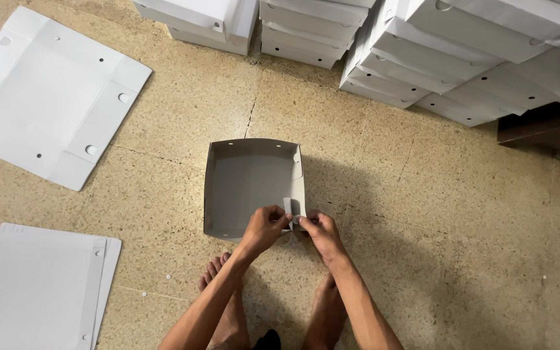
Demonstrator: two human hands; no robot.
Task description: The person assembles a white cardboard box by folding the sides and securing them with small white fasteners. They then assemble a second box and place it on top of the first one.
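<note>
We crouch barefoot on a speckled stone floor (422, 214), working a half-formed white cardboard box (251, 185) that sits open-side up just ahead of our feet (225, 285). Our left hand (265, 227) and right hand (319, 230) meet at the box's near right corner, fingers closed in a pinch on a small corner flap (291, 207) that stands above the near wall. The box looks light and thin-walled; we judge it stiff along its creases but easy to dent or tear at the tabs, so the folded edges and corners seem the best places to grip. A flat, unfolded blank (46, 97) with punched holes lies well apart at upper left, more blanks (34, 285) are piled at lower left, and stacks of finished boxes (422, 52) line the far side.
</note>
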